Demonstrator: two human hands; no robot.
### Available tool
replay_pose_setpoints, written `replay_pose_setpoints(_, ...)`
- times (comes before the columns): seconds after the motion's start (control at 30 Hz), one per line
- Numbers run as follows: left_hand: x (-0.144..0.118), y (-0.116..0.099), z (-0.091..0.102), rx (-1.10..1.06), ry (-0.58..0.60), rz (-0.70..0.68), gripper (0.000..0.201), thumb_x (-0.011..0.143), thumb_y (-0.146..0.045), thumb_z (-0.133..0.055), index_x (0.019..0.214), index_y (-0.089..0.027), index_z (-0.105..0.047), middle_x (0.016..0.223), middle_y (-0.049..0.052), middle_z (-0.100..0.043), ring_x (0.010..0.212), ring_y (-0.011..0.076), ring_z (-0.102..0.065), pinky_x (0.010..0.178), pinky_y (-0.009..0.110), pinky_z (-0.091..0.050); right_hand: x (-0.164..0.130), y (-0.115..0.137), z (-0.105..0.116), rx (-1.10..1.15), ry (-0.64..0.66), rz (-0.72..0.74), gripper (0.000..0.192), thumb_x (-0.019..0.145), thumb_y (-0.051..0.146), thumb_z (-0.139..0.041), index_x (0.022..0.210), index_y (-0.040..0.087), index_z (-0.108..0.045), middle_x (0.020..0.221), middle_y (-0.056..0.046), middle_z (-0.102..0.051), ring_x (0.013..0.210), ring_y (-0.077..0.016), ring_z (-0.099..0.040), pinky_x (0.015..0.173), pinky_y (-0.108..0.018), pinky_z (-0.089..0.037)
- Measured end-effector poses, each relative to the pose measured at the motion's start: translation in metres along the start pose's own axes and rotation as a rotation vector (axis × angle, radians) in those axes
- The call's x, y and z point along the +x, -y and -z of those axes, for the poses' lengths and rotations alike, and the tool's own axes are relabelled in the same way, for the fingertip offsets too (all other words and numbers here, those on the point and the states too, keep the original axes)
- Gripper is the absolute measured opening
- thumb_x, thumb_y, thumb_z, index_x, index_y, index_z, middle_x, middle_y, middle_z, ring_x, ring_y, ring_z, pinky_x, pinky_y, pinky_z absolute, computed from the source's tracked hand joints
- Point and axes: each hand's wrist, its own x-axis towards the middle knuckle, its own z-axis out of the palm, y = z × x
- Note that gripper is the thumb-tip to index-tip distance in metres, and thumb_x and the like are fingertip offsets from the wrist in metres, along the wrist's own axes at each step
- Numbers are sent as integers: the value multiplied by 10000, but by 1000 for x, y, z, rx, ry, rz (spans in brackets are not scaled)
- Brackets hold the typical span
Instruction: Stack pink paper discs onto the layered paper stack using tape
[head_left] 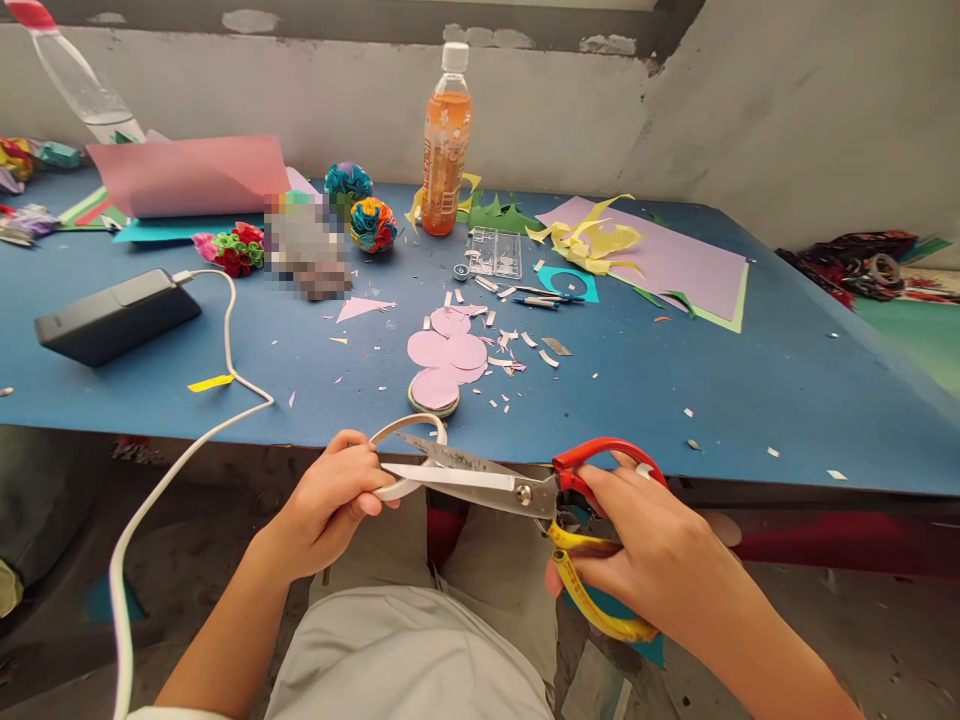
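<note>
My left hand (330,505) pinches a white strip (409,425) curved into a loop, just off the table's front edge. Wrapped around the handles of a pair of scissors (525,495) is my right hand (649,540); one handle is red, the other yellow. The metal blades point left and lie across the loop, close to my left fingers. A white length runs along the blades; whether it is part of the strip I cannot tell. Beyond the loop, several pink paper circles (436,388) overlap, the nearest on a small round piece.
White scraps (529,340) litter the blue table (300,400). A power bank (116,315) with a white cable stands left. An orange drink bottle (448,140), paper flower balls (373,224), pens (540,300) and a purple sheet (675,265) lie farther back.
</note>
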Motion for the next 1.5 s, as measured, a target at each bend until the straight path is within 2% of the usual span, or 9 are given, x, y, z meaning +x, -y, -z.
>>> replay_pose_setpoints(0.17, -2, 0, -1, -5, 7, 10, 260, 979, -298, -335, 883, -184, -547, 643, -12, -517, 606, 128, -453, 830, 359, -352, -3, 0, -1, -33, -1, 4, 127, 785, 294, -516, 850, 208, -448, 633, 5, -472, 594, -178, -474, 572, -285, -381)
replay_pose_setpoints(0.37, -1, 0, -1, -24, 0, -8, 241, 981, -275, -340, 893, -183, -545, 675, -9, -539, 597, 114, -431, 833, 348, -351, -8, 1, 3, -5, 17, -9, 152, 788, 265, -519, 914, 185, -490, 688, -14, -535, 646, -189, -531, 622, -300, -420)
replay_pose_setpoints(0.6, 0, -3, -2, -9, 3, -20, 228, 976, -266, -345, 900, -179, -541, 664, -1, -542, 598, 123, -421, 782, 347, -360, -15, 1, 3, 59, 64, -66, 320, 668, 148, -468, 981, 207, -487, 735, -12, -581, 735, -215, -594, 624, -302, -449)
replay_pose_setpoints(0.8, -1, -8, -3, 99, 15, -31, 260, 972, -293, -345, 874, -176, -555, 618, -24, -470, 553, 114, -398, 805, 348, -372, -13, 7, 4, 51, 64, -140, 326, 595, 107, -448, 900, 223, -448, 715, 4, -560, 622, -178, -549, 581, -288, -439)
replay_pose_setpoints(1.23, 1, -12, -7, 118, 3, -59, 246, 973, -276, -341, 870, -171, -539, 619, -25, -468, 547, 110, -392, 807, 346, -367, -17, 10, 4, 53, 3, -141, 444, 584, 111, -451, 1017, 205, -434, 814, -33, -567, 702, -200, -572, 597, -301, -457)
replay_pose_setpoints(1.37, 0, -12, -7, 119, -18, -57, 260, 971, -291, -340, 867, -178, -550, 610, -28, -465, 534, 113, -391, 808, 351, -370, -23, 6, 2, 32, -11, -190, 416, 581, 122, -473, 985, 213, -427, 777, -21, -538, 679, -202, -558, 590, -306, -453)
replay_pose_setpoints(1.5, 0, -13, -7, 95, -25, -54, 271, 976, -293, -331, 869, -175, -551, 618, -28, -459, 538, 109, -399, 822, 350, -356, -24, 5, 0, 19, 5, -178, 388, 586, 137, -469, 963, 219, -422, 774, -22, -545, 669, -204, -552, 588, -310, -449)
